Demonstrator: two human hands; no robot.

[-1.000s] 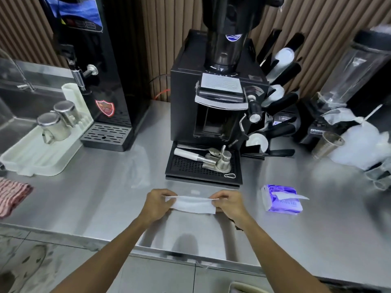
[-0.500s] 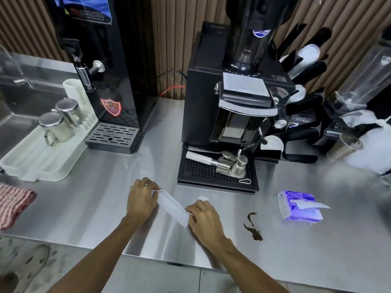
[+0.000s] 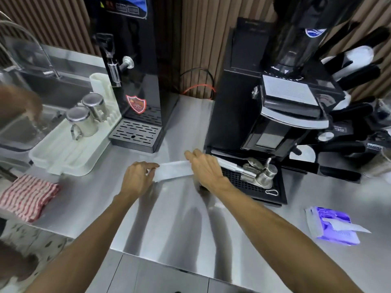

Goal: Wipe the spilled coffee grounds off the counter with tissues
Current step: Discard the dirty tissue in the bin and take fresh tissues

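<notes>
Tissue (image 3: pixel 173 171) pinched by left hand (image 3: pixel 136 179) and right hand (image 3: pixel 206 169) | right end hidden | counter (image 3: pixel 179 218) blurred

Steel counter (image 3: pixel 179 240) carries tissue pack (image 3: pixel 333 228), striped cloth (image 3: pixel 27 196), drying tray (image 3: pixel 67 153).

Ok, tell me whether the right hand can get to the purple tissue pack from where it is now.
Probably yes. The tissue pack lies in the open on the counter to the right, with bare steel between. But the right hand is busy holding one end of a tissue, so it must let go first.
</notes>
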